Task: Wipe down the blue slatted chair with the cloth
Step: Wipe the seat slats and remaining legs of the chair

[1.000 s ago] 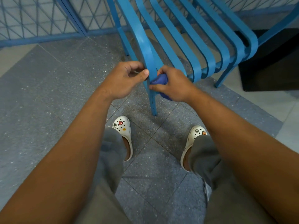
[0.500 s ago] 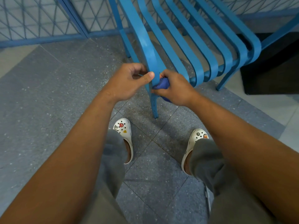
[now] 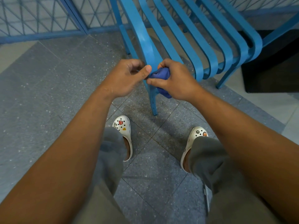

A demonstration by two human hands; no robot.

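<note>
A head-worn camera looked down at two bare forearms reaching toward a blue slatted chair (image 3: 181, 38) standing on a grey speckled tile floor (image 3: 40, 94). The right hand (image 3: 174, 80) held a bunched dark-blue cloth (image 3: 160, 75), fingers and thumb curled round it, pressing it against the chair's front corner where the outermost slat bent down into the front leg (image 3: 152, 101). A tail of cloth hung below the hand beside that leg. The left hand (image 3: 127, 76) sat just beside, on the other side of the same corner, fingers curled and thumb extended toward the cloth; whether it gripped the slat edge or pinched a bit of cloth could not be told.

The cloth looked soft, light and easily wadded, best held as a loose ball in the palm so it could wrap round each narrow slat. The chair looked rigid, smooth and painted, probably metal and light enough to shift under a push, so steadying it at the frame edge seemed sensible. White clogs (image 3: 123, 131) with small charms stood below, and a blue lattice fence (image 3: 40, 16) ran behind.
</note>
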